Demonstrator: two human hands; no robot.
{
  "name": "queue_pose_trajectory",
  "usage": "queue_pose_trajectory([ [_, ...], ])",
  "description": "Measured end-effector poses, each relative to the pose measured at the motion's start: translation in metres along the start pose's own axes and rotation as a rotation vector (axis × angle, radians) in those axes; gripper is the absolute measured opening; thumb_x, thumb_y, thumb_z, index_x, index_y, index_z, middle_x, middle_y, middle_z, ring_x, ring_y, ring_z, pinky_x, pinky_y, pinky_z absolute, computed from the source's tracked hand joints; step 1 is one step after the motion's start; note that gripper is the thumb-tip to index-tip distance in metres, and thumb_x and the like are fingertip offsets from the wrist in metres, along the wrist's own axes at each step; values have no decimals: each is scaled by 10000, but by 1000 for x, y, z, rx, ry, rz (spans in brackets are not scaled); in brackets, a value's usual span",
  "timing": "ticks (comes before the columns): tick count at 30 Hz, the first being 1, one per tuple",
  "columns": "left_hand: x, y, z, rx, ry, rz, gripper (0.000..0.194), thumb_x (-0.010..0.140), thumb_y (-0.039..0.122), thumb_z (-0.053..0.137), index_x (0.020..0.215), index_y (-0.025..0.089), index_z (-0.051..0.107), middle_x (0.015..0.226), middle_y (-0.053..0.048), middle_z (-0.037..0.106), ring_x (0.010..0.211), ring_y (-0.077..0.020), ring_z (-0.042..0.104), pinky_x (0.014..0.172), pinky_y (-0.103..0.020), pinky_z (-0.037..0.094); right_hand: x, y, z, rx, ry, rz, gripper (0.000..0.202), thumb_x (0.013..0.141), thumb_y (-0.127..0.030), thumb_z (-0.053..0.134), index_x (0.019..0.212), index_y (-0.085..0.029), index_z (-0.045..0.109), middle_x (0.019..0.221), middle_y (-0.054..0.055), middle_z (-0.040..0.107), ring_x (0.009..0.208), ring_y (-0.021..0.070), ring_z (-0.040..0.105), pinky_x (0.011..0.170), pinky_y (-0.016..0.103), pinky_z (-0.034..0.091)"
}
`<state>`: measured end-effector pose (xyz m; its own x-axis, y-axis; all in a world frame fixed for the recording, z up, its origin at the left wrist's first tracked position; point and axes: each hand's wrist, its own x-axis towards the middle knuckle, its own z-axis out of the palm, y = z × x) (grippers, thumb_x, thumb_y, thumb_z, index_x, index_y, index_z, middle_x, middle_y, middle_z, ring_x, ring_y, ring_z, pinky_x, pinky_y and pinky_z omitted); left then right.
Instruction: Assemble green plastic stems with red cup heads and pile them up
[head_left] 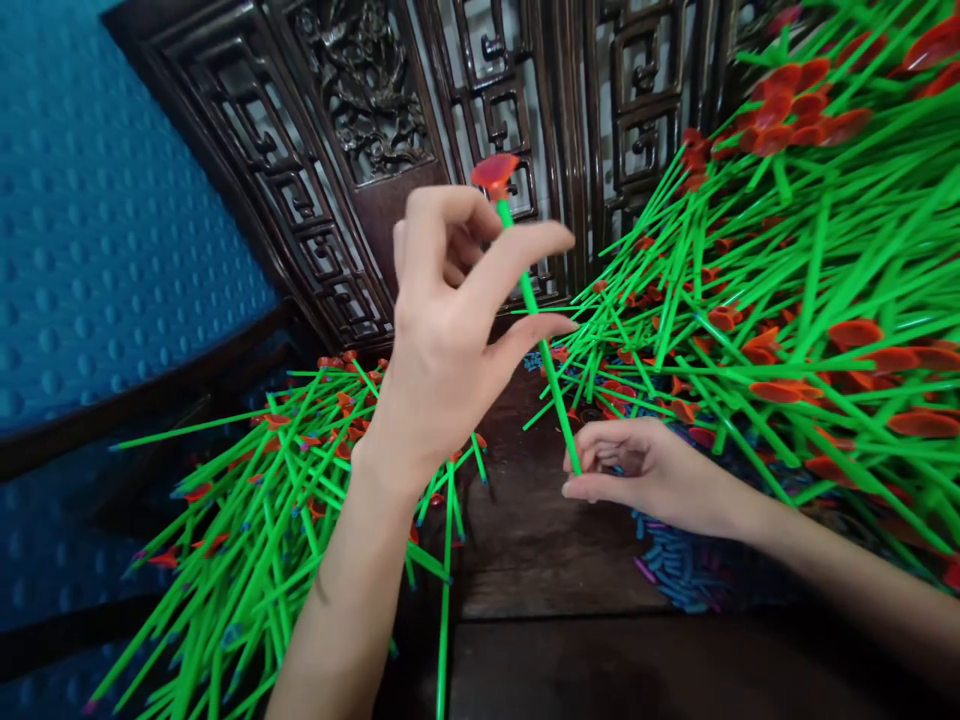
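Right hand pinches 1 stick; left hand grip cannot be confirmed. Blue-tipped left pile appears finished; larger right pile appears outstanding.

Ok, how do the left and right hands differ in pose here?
Height: the left hand is higher in the frame; the right hand is lower.
Digits: the left's thumb and forefinger are spread wide; the right's are brought together.
Place: the left is around the upper part of the green stick, near its red top; the right is at its lower end.
Shared: both are bare and at the same stick.
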<state>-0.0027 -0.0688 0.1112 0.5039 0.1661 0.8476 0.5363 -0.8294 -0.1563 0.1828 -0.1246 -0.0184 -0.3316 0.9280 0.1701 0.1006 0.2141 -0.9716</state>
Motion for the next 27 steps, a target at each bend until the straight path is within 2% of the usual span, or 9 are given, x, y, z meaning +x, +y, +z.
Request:
queue_pose_trajectory([
  [2, 0, 3, 0, -142, -17, -82, 498, 891, 371, 705, 1344, 263, 529, 1138, -80, 561, 985, -191, 597, 851, -321, 551, -1, 5, 3, -116, -31, -42, 348, 821, -462, 753, 704, -187, 576, 636, -30, 589, 592, 114, 544, 561, 230, 430],
  [4, -1, 7, 1, -321, -92, -162, 531, 932, 327, 658, 1414, 286, 438, 1140, -51, 599, 951, -154, 635, 826, -274, 573, -1, 13, 6, -254, -60, -96, 340, 879, -461, 699, 715, -186, 585, 596, -40, 563, 548, 105, 507, 526, 228, 386],
  [7, -3, 11, 4, -503, -139, -179, 373, 938, 231, 640, 1299, 214, 549, 1013, -20, 666, 847, -119, 668, 787, -244, 599, -2, 25, 9, -464, -92, -148, 273, 925, -394, 666, 766, -175, 628, 614, -32, 569, 558, 111, 510, 543, 236, 371],
  [10, -4, 12, 6, -547, -154, -156, 226, 913, 208, 672, 1135, 178, 640, 875, 0, 692, 759, -107, 678, 752, -222, 610, -3, 34, 9, -608, -111, -162, 197, 919, -335, 690, 823, -165, 662, 721, 1, 611, 664, 140, 558, 606, 248, 392],
  [17, -4, 12, 1, -615, -238, -161, 179, 857, 167, 727, 990, 176, 608, 898, 23, 714, 764, -100, 707, 709, -210, 622, -5, 41, 8, -631, -75, -159, 179, 950, -357, 649, 928, -179, 651, 704, -22, 579, 639, 135, 539, 597, 240, 388],
  [20, -4, 13, -3, -609, -259, -172, 180, 847, 179, 742, 937, 182, 587, 929, 24, 720, 752, -103, 709, 679, -221, 626, -6, 43, 9, -652, -73, -193, 186, 956, -343, 636, 866, -181, 620, 678, -26, 559, 608, 131, 511, 587, 241, 377],
  [23, -3, 17, -7, -620, -269, -158, 210, 822, 175, 769, 901, 174, 575, 947, 22, 726, 765, -111, 717, 714, -231, 635, -6, 45, 10, -663, -35, -246, 192, 925, -301, 670, 797, -188, 581, 626, -36, 526, 583, 132, 489, 589, 244, 380],
  [27, -1, 23, -9, -636, -290, -171, 204, 820, 160, 761, 876, 186, 567, 964, 31, 724, 792, -117, 724, 738, -222, 633, -5, 43, 12, -633, -57, -225, 148, 914, -259, 667, 820, -193, 573, 619, -40, 529, 574, 133, 495, 591, 241, 396],
])
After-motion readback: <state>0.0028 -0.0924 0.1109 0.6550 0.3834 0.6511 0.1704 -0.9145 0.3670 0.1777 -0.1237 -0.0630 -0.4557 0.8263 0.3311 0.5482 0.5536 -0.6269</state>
